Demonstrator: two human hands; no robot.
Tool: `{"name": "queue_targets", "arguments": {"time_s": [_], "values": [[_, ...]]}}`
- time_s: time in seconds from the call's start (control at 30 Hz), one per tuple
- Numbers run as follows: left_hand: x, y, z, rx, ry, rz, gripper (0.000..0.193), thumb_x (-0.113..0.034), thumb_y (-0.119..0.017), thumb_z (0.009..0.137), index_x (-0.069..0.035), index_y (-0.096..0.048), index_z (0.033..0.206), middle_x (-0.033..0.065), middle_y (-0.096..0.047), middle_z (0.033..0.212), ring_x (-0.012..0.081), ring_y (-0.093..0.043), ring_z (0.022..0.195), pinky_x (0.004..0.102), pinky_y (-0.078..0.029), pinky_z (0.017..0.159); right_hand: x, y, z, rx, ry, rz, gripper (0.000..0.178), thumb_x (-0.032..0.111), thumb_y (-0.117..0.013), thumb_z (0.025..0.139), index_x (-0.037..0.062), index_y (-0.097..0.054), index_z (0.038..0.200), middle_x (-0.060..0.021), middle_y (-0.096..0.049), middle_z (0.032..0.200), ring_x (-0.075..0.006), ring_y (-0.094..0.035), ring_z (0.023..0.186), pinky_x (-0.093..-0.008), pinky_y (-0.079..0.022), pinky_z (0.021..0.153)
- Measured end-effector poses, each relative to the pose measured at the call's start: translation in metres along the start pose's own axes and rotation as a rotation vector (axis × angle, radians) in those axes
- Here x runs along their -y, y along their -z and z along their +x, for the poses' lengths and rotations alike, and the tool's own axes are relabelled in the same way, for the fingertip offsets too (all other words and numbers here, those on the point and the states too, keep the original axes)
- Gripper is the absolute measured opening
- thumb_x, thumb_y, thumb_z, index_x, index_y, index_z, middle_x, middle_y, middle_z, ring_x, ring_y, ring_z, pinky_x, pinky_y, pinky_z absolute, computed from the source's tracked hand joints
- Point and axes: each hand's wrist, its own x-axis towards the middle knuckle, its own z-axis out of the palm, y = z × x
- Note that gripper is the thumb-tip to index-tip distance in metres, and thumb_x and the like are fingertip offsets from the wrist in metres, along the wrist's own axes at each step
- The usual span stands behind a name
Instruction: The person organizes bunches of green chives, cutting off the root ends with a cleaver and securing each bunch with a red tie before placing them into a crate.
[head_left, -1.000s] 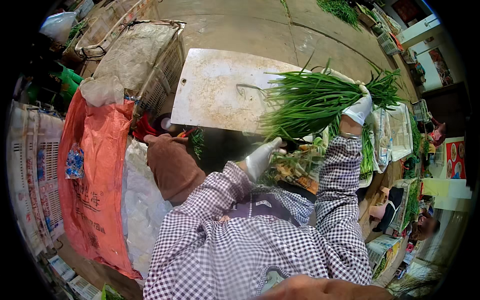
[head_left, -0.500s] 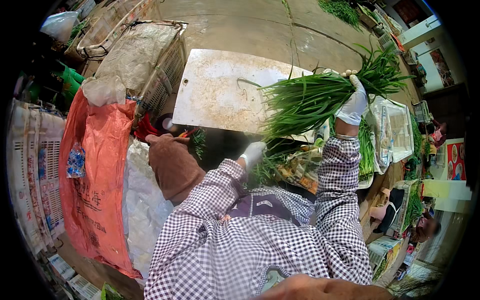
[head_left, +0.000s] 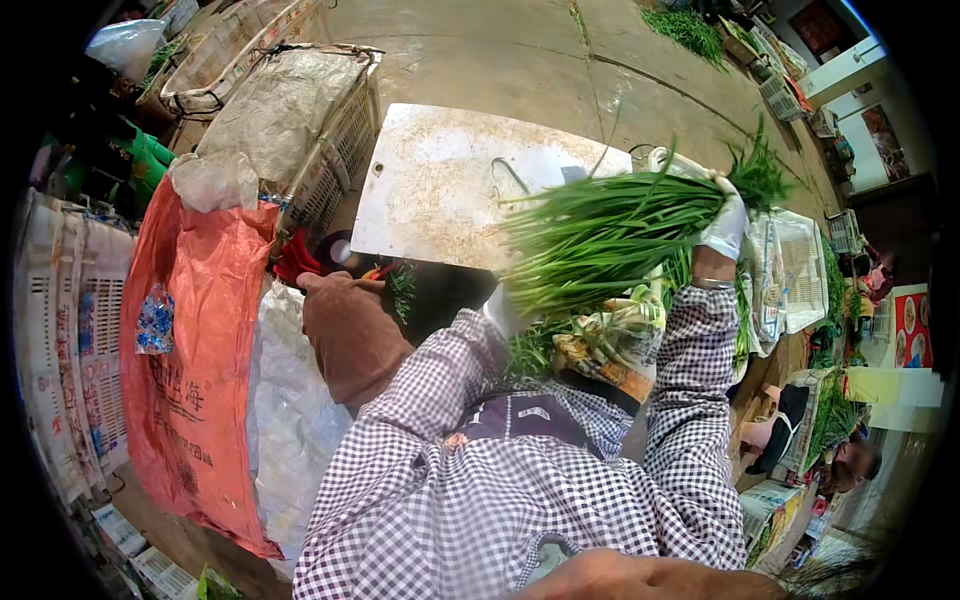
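A thick bunch of long, flat green leaves that look like garlic chives (head_left: 610,235) lies aslant over the right side of a stained white board (head_left: 440,190). My right hand (head_left: 724,222), in a white glove, is closed around the bunch near its right end. Long leaves fan out from it to the left. At the lower left end of the bunch is my left hand (head_left: 502,308), also gloved; leaves and motion blur hide its fingers. Below the bunch, a printed bag (head_left: 605,345) and loose greens (head_left: 530,350) lie near my lap.
An orange-red woven sack (head_left: 205,370) and a covered white crate (head_left: 285,115) stand to the left. A brown cloth-like thing (head_left: 352,325) is left of my left arm. White crates (head_left: 800,270) stand on the right. More greens (head_left: 685,32) lie on the far floor.
The bunch has swung lower and left in my right hand, spreading over the board's right edge. My left hand has moved slightly left, against the leaf ends. Both are blurred by motion.
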Motion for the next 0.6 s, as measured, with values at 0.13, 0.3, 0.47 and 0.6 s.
{"name": "queue_targets", "arguments": {"time_s": [0.13, 0.3, 0.47, 0.6], "values": [[-0.027, -0.025, -0.011, -0.061, 0.327, -0.906, 0.058, -0.049, -0.038, 0.099, -0.007, -0.047, 0.138, 0.0169, -0.051, 0.138, 0.0317, -0.055, 0.121, 0.0495, -0.043, 0.105, 0.029, 0.005, -0.025, 0.220, -0.347, 0.038, 0.014, 0.013, -0.057, 0.088, 0.0023, -0.066, 0.091, -0.0116, -0.069, 0.091, -0.0269, -0.066, 0.084, -0.0379, -0.055, 0.081], [-0.042, -0.024, -0.019, -0.055, 0.434, -0.735, 0.061, -0.057, -0.037, 0.098, -0.011, -0.049, 0.137, 0.0116, -0.051, 0.139, 0.0288, -0.051, 0.125, 0.0480, -0.047, 0.097, -0.034, 0.068, 0.044, -0.072, -0.277, 0.059, 0.014, 0.011, -0.059, 0.083, 0.0033, -0.065, 0.094, -0.0111, -0.068, 0.092, -0.0266, -0.065, 0.081, -0.0386, -0.054, 0.079], [-0.047, -0.035, -0.028, -0.080, 0.381, -0.572, 0.094, -0.083, -0.038, 0.079, -0.017, -0.039, 0.146, 0.0117, -0.049, 0.141, 0.0291, -0.050, 0.124, 0.0484, -0.047, 0.093, -0.043, 0.115, 0.073, -0.075, -0.292, 0.097, 0.015, 0.015, -0.057, 0.085, 0.0034, -0.066, 0.091, -0.0114, -0.069, 0.089, -0.0277, -0.066, 0.077, -0.0399, -0.054, 0.074], [-0.044, -0.036, -0.033, -0.139, 0.333, -0.585, 0.098, -0.086, -0.038, 0.076, -0.018, -0.040, 0.146, 0.0130, -0.045, 0.144, 0.0311, -0.047, 0.128, 0.0509, -0.045, 0.100, -0.053, 0.083, 0.054, -0.048, -0.352, 0.107, 0.017, 0.014, -0.056, 0.085, 0.0028, -0.066, 0.092, -0.0122, -0.069, 0.089, -0.0288, -0.065, 0.078, -0.0414, -0.054, 0.074]]}}
